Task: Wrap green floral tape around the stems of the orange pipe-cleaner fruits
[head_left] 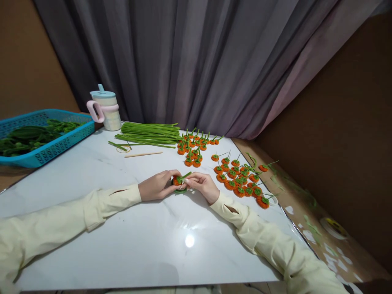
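Between my hands, over the middle of the table, is a small orange pumpkin ornament [177, 180] with a green top and a green stem sticking out to the right. My left hand [159, 184] is closed around its left side, thumb and fingers on it. The fingertips of my right hand [202, 185] pinch together at the stem side; exactly what they grip is too small to make out. Just under the fingers lies a round green item [180, 190], partly hidden, perhaps a roll of tape.
Orange pumpkins with thick stems [196, 162] and others with thin wires [230, 185] stand on the right. Behind are a bundle of green stems [150, 134], a thin stick [143, 154] and a lidded cup [110, 118]. A blue basket [65, 146] sits left, tape [333, 228] right.
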Demonstrator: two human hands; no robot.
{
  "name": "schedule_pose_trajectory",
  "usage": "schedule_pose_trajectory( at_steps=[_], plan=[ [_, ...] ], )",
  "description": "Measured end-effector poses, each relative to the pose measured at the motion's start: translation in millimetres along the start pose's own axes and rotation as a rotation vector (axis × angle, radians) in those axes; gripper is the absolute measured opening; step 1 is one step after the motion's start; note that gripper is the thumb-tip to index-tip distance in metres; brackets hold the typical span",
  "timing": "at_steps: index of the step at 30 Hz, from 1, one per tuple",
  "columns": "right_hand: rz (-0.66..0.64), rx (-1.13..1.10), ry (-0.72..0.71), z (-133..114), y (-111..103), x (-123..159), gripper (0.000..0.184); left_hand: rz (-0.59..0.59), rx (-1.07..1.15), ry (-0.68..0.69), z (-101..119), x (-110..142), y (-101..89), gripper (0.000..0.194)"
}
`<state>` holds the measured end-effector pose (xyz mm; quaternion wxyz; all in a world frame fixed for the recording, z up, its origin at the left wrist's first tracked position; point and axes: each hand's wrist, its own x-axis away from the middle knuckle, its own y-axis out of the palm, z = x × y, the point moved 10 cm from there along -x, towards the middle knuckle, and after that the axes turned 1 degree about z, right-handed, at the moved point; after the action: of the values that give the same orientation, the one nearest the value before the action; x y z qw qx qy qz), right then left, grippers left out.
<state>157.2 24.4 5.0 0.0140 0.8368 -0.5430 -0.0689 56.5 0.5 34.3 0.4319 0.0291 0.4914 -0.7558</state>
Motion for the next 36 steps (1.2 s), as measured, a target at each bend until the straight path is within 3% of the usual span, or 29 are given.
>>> schedule_pose_trajectory(
  at_steps=[6, 15, 36],
  plan=[
    [0.053, 0.070, -0.067, -6, -1, 2, 0.023, 0.029, -0.010, 0.036, 1, 1, -1.1, 0.026],
    [0.096, 0.125, -0.072, -8, -6, 2, 0.023, 0.073, -0.093, 0.215, 19, 1, -6.1, 0.020],
    [0.002, 0.075, -0.005, 5, 1, 0, 0.029, 0.080, -0.144, 0.247, 21, 3, -4.4, 0.024]
  ],
)
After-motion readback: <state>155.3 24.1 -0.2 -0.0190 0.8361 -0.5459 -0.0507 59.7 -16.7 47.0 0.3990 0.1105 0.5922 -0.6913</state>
